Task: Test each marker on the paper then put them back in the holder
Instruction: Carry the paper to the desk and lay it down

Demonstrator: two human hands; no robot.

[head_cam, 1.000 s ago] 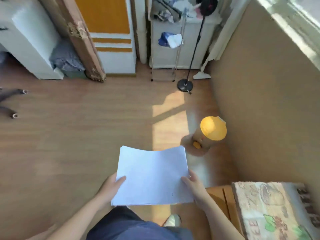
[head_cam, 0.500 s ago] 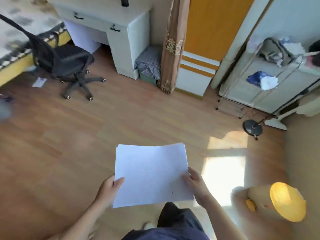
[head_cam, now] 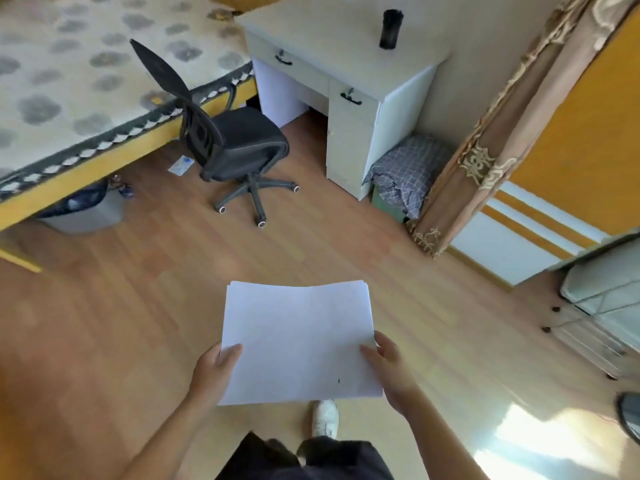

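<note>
A thin stack of white paper [head_cam: 298, 337] is held flat in front of me above the wooden floor. My left hand [head_cam: 213, 370] grips its near left edge with the thumb on top. My right hand [head_cam: 389, 368] grips the near right edge the same way. A small dark mark shows near the paper's lower right. A black cylindrical holder [head_cam: 390, 28] stands on the white desk [head_cam: 332, 36] at the far side of the room. Individual markers cannot be made out.
A black office chair [head_cam: 228, 143] stands before the desk. A bed [head_cam: 69, 74] fills the left, with a grey bin [head_cam: 86, 209] under it. A folded blanket [head_cam: 408, 168], a curtain [head_cam: 491, 143] and a rack [head_cam: 602, 306] are on the right.
My view has swung left across the room: the yellow-topped object and sunlit floor left the frame, while the desk, chair and bed came in. Both hands keep holding the paper.
</note>
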